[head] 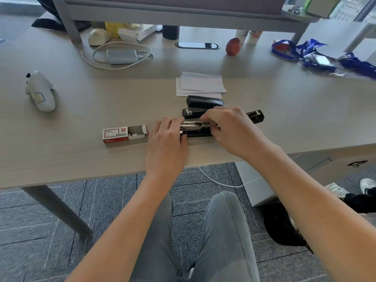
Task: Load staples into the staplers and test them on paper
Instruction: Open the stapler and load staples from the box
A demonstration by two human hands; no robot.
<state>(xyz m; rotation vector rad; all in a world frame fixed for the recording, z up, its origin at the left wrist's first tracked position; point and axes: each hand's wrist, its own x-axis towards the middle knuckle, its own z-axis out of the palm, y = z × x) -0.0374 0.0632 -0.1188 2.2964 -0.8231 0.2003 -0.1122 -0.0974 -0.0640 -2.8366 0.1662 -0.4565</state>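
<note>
A black stapler (196,129) lies flat near the table's front edge, swung fully open, its metal staple channel facing up and its lid (255,116) stretched out to the right. My left hand (167,139) grips the stapler's left end. My right hand (227,125) pinches the channel from above at its right part; whether staples are between the fingers is hidden. A second black stapler (203,105) sits shut just behind. Behind that lies a small stack of white paper (200,84). An open red-and-white staple box (124,134) rests left of my left hand.
A white controller (39,91) lies at the far left. A grey charger with a white cable (121,55), a red apple (233,46) and blue lanyards (309,52) sit at the back. A grey shelf frame (67,21) stands over the rear of the table.
</note>
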